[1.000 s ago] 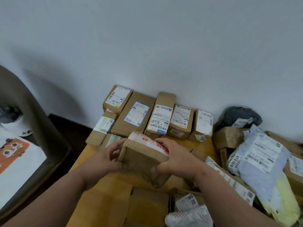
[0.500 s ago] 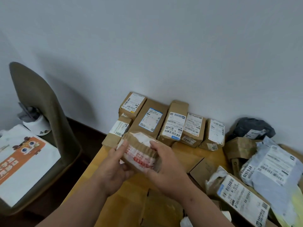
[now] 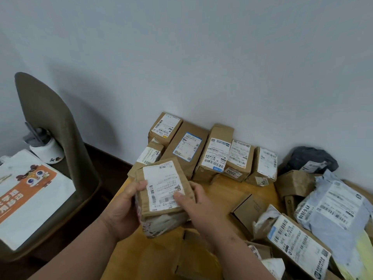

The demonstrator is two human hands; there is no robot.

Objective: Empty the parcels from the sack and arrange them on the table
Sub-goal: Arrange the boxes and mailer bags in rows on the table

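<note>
I see the brown parcel held up above the near left part of the wooden table, its white shipping label turned up toward the camera. My left hand grips its left side, thumb curled over the top edge by the label; my right hand grips the right side, thumb pressed onto the label's lower corner and fingers wrapped underneath. Just beyond the parcel, a row of labelled cardboard boxes stands against the white wall, touching one another. To the right lies a loose heap of parcels, among them a grey mailer bag, a dark grey bag near the wall, and a long box with a barcode label. Left of the table, well apart, a chair holds a white and orange bag.
</note>
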